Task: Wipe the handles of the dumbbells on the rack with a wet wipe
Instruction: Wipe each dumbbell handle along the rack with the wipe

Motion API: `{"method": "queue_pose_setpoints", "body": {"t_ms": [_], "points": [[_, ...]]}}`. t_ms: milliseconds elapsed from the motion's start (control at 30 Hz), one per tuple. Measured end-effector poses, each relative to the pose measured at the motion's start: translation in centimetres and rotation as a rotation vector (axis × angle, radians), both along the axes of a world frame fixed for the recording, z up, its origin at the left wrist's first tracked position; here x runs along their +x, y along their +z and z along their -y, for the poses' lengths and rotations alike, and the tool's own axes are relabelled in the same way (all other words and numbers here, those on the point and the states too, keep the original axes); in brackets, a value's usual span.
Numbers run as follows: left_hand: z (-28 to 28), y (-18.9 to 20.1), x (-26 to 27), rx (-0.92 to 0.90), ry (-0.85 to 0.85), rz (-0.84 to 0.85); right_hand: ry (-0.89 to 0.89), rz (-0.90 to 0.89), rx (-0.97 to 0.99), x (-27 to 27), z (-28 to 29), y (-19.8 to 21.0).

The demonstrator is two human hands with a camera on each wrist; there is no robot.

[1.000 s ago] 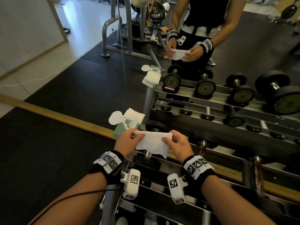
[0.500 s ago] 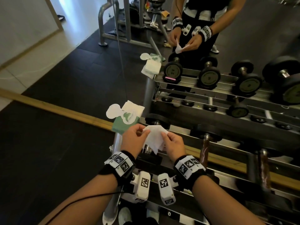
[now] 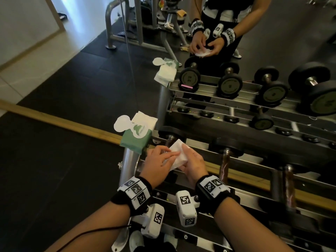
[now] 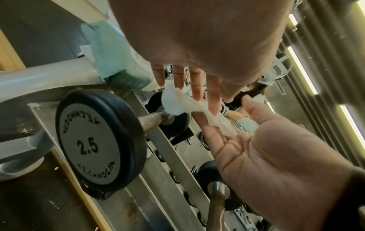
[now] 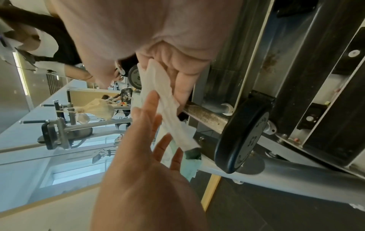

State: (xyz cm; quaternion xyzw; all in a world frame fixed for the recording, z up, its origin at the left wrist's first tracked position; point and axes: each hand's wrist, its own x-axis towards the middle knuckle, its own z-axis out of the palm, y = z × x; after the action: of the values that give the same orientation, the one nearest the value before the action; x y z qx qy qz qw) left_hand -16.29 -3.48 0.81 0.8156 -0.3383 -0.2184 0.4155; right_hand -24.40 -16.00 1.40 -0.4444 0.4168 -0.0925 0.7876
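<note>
Both hands meet over the near-left end of the dumbbell rack (image 3: 214,159), w/ a white wet wipe (image 3: 177,155) pressed between them. Left hand (image 3: 158,163) lies w/ straight fingers flat on top of the wipe; right hand (image 3: 193,165) sits under it, palm up, fingers loosely open in the left wrist view. Neither hand curls round the wipe.

A second ago the wipe was stretched out flat between two pinching hands; half a second ago it was bunching. Now it is folded small, and the hands have moved closer together.

Wipe hovers just above the rusty handle (image 4: 152,120) of the 2.5 dumbbell (image 4: 98,142), apart from it in the left wrist view. Green wipe pack (image 3: 135,140) sits at the far-left corner of the rack, just left of the hands, w/ its white flap open and a sheet sticking up. More dumbbells lie along the rack to the right. Far side is a mirror showing the rack & the person.
</note>
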Motion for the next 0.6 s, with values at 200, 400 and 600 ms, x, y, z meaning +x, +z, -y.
{"method": "queue_pose_setpoints", "body": {"t_ms": [200, 400, 600], "points": [[-1.8, -1.1, 0.6, 0.04, 0.124, -0.063, 0.264, -0.138, -0.386, -0.2, 1.4, -0.6], [-4.2, -2.7, -0.2, 0.144, 0.237, -0.11, 0.501, -0.31, -0.786, 0.6, 4.1, -0.5], [-4.7, -4.1, -1.6, 0.081, 0.312, -0.134, 0.632, -0.42, -1.115, 4.5, 5.8, 0.0]]}}
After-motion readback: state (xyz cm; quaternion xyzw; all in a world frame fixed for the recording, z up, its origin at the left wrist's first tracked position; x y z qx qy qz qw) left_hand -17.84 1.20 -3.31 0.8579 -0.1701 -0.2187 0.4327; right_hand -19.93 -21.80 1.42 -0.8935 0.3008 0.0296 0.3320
